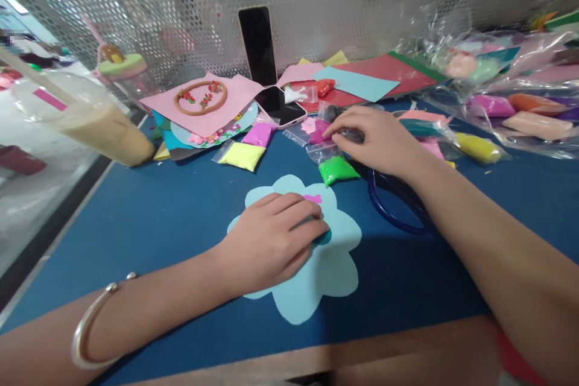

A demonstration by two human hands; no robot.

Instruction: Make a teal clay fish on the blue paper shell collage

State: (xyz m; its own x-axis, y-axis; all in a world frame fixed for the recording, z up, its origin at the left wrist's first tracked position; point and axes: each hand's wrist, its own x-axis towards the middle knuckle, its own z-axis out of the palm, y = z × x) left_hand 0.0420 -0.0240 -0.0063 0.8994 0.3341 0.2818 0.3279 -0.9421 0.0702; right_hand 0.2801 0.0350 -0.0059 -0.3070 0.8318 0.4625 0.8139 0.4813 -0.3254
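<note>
A light blue paper flower (335, 271) with rounded petals lies on the blue table. Resting on it is my left hand (280, 235), palm down, fingers loosely bent and holding nothing I can see. A small pink clay piece (313, 198) shows beyond its knuckles, and a teal disc (324, 236) is partly covered by its fingertips. Farther back, my right hand (375, 136) has thumb and forefinger close together on a magenta clay packet (319, 131). A green clay packet (337, 170) lies just in front of that one.
Yellow (244, 155) and purple (259, 134) clay packets lie at centre left. Behind stand an upright phone (258, 45) and another phone (281, 107) lying flat. A drink cup (104, 126) leans at left. Plastic-wrapped clay (538, 123) fills the right; a dark blue ring (384, 211) sits nearer.
</note>
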